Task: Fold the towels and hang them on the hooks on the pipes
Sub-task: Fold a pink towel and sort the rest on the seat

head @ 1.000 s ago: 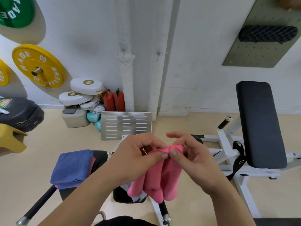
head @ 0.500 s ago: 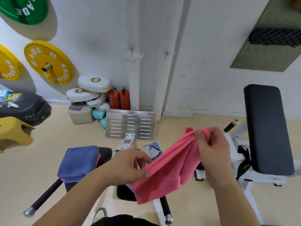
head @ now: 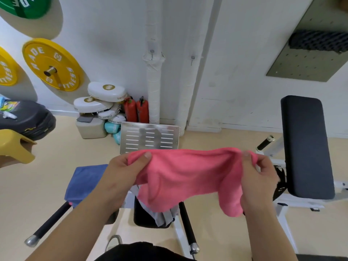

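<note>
Both hands, left hand [head: 124,172] and right hand [head: 258,172], now pinch the pink towel [head: 188,178] stretched wide between them, no longer bunched: ready for folding.

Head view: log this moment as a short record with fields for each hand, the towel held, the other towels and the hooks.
left hand: pinches the top left corner of the pink terry towel
right hand: pinches its top right corner
pink terry towel: spread wide between both hands, lower edge hanging loose, not folded
blue folded towel: lies on a black pad at left
grey cloth: partly hidden under the pink towel
hooks: one on the wrapped white pipe, one on the plain pipe, both bare
</note>
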### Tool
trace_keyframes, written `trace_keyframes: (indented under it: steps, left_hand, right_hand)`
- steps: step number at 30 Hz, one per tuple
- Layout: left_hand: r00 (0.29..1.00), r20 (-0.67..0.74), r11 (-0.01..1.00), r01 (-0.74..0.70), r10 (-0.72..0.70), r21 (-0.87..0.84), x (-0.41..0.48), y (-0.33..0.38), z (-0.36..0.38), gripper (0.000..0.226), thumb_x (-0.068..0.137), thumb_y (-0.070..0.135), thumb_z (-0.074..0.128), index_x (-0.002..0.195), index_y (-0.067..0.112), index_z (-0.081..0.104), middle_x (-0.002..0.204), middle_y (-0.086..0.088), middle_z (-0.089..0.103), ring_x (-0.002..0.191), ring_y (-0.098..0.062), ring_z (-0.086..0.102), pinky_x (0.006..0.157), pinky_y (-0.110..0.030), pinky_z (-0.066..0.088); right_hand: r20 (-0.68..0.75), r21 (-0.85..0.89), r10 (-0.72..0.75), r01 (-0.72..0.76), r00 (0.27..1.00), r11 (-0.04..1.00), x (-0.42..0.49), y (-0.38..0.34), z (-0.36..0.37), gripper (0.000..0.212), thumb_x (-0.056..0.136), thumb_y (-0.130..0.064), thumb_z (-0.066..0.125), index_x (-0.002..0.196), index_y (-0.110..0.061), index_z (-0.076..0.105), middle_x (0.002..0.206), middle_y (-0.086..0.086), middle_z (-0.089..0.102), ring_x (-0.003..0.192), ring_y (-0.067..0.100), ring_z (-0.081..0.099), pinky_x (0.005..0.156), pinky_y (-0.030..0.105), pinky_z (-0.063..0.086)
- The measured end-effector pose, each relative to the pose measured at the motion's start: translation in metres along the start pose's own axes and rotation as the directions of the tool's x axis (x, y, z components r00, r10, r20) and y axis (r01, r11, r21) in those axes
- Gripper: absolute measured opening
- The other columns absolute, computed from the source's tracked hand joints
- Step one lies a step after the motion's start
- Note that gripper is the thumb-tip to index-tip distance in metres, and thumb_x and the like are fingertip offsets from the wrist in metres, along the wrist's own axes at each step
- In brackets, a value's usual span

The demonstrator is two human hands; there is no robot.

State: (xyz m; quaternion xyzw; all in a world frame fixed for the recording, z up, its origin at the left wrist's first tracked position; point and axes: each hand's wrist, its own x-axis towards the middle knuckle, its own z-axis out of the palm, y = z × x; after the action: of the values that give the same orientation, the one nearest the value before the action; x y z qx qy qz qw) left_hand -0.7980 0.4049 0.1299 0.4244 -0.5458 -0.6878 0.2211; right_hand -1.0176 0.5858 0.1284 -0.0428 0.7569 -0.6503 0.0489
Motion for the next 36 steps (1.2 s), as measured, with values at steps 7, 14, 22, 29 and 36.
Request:
trace_keyframes:
  steps: [7,14,22,29,36]
  left_hand:
    - [0.990,-0.142,0.999,-0.019,0.026,0.050,-0.018,0.004,0.042,0.006,0.089,0.028,0.077,0.090,0.022,0.080,0.082,0.007,0.080,0.073,0.000,0.072,0.068,-0.019,0.055]
    - [0.998,-0.034,0.997,0.046,-0.048,-0.068,-0.021,-0.008,0.035,0.024,0.104,0.021,0.056,0.106,0.030,0.078,0.096,0.008,0.081,0.094,-0.007,0.075,0.074,-0.016,0.055]
    - [0.992,-0.129,0.989,-0.029,0.010,-0.147,0.004,0.005,-0.008,0.015,0.092,0.015,0.073,0.094,0.026,0.083,0.091,0.006,0.081,0.091,-0.007,0.076,0.078,-0.018,0.057]
    - [0.994,-0.012,0.993,-0.103,0.104,0.054,0.023,0.029,-0.047,0.028,0.101,0.013,0.062,0.103,0.034,0.080,0.096,0.020,0.077,0.095,0.008,0.069,0.077,-0.006,0.050]
    - [0.976,0.104,0.967,-0.205,0.191,0.148,0.047,0.048,-0.090,0.026,0.097,0.019,0.068,0.097,0.042,0.079,0.092,0.008,0.075,0.090,-0.004,0.070,0.079,-0.017,0.054]
  right_hand:
    - [0.482,-0.029,-0.033,0.054,0.875,0.998,-0.061,-0.026,0.047,0.018,0.091,-0.010,0.075,0.077,-0.021,0.079,0.068,-0.014,0.075,0.064,-0.006,0.065,0.064,0.009,0.050]
    - [0.623,-0.149,-0.004,0.123,0.782,0.981,-0.089,-0.018,0.083,0.026,0.099,-0.026,0.066,0.092,-0.047,0.079,0.095,-0.008,0.076,0.096,0.009,0.070,0.091,0.040,0.057]
    - [0.586,-0.112,0.063,0.003,0.808,0.994,-0.097,-0.027,0.125,0.027,0.088,-0.010,0.079,0.077,-0.035,0.082,0.083,-0.008,0.081,0.084,0.010,0.076,0.082,0.030,0.060]
    - [0.545,-0.127,0.027,0.051,0.838,0.991,-0.112,-0.043,0.176,0.019,0.085,-0.016,0.082,0.078,-0.034,0.082,0.080,-0.008,0.080,0.082,0.010,0.075,0.080,0.028,0.058]
    - [0.536,-0.123,0.020,0.055,0.844,0.991,-0.134,-0.062,0.211,0.022,0.098,-0.022,0.068,0.082,-0.027,0.083,0.079,0.001,0.080,0.082,0.020,0.076,0.082,0.049,0.063]
